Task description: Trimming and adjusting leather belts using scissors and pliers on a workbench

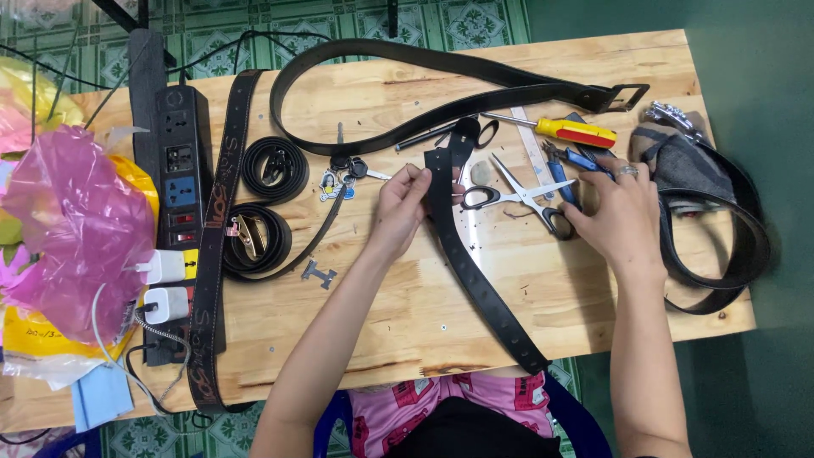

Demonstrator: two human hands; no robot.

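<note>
Nearest us, the black perforated leather belt strap [475, 271] overhangs the front edge of the pale wooden worktable [373, 322] and runs diagonally away toward the far left; its long axis points from the near right up to our left hand [398, 208]. We pinch the far portion of the strap between thumb and fingertips, closed on its edge, apparently to keep it flat and steady against the tabletop. Our right hand [623, 212] rests with fingers curled, partly open, over the black-handled scissors [517, 197] and the blue-handled pliers [564, 165]; we cannot tell whether it actually grips either. A yellow-and-red screwdriver [577, 132] lies just beyond them. Two coiled black belts [263, 203] sit to the left beside a black power strip [178, 203]. Farthest off, a long black belt with a square buckle [441, 85] loops across the table's rear.
</note>
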